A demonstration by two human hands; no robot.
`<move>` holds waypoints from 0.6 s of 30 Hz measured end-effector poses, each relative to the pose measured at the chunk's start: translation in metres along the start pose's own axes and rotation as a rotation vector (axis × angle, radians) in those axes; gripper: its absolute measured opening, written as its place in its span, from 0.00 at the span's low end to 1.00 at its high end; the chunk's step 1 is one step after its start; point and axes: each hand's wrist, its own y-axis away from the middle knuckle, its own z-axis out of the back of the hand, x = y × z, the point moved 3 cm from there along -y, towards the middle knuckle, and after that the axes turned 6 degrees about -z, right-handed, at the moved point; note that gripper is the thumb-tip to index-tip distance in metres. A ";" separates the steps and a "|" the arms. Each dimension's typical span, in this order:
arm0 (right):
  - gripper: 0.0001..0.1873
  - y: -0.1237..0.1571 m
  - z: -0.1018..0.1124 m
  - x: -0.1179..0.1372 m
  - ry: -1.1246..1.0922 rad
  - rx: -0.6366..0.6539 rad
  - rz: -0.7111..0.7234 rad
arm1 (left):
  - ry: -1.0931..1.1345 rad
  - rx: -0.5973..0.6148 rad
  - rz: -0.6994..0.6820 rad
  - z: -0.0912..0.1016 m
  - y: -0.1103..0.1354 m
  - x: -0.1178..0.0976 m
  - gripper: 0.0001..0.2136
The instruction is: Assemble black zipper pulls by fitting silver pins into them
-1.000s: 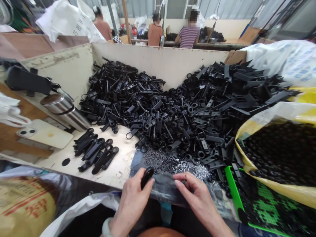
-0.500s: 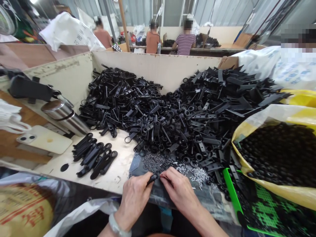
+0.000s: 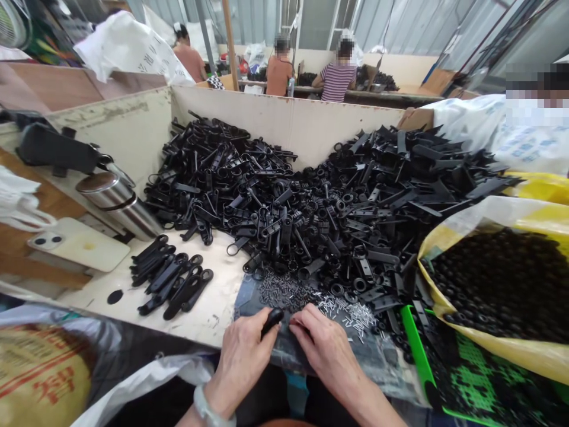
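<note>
Near the front edge of the bench, my left hand [image 3: 249, 351] is closed around a black plastic handle-like part [image 3: 271, 321]; most of it is hidden by the fingers. Just to its right, a small gap away, my right hand [image 3: 328, 343] is closed with thumb and fingertips pinched. Whatever those fingertips hold, if anything, is too small to see. Directly beyond both hands lie a scatter of small dark screw-like pieces [image 3: 284, 292] and a heap of thin silver pins [image 3: 355, 314]. Several similar black handles [image 3: 171, 279] lie in rows at the left.
A big pile of black plastic parts [image 3: 267, 190] fills the bench up to the back board [image 3: 249, 107]. At left are a steel flask [image 3: 128, 207] and a phone [image 3: 84, 246]. A yellow sack [image 3: 498, 344] and a green tray [image 3: 420, 356] stand right. People sit farther back.
The black part in my left hand is tipped more upright. My right hand stays pinched close by, with little movement. The view has shifted slightly.
</note>
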 end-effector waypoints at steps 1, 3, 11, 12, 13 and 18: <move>0.07 0.000 0.001 0.001 -0.025 -0.004 0.002 | 0.033 0.004 -0.007 0.000 -0.001 -0.001 0.09; 0.09 0.000 0.001 0.003 -0.070 -0.016 0.008 | 0.067 0.011 -0.023 0.001 -0.003 -0.005 0.09; 0.10 -0.005 0.006 0.018 -0.211 -0.060 0.022 | 0.454 -0.048 0.053 0.008 0.004 0.011 0.12; 0.10 -0.007 0.008 0.018 -0.215 -0.073 0.007 | 0.502 -0.084 0.085 0.009 0.006 0.019 0.12; 0.10 -0.009 0.010 0.018 -0.207 -0.090 -0.004 | 0.542 -0.127 0.117 0.011 0.008 0.028 0.13; 0.16 -0.008 -0.004 0.016 -0.038 -0.092 0.160 | 0.605 -0.282 0.207 0.019 0.023 0.046 0.15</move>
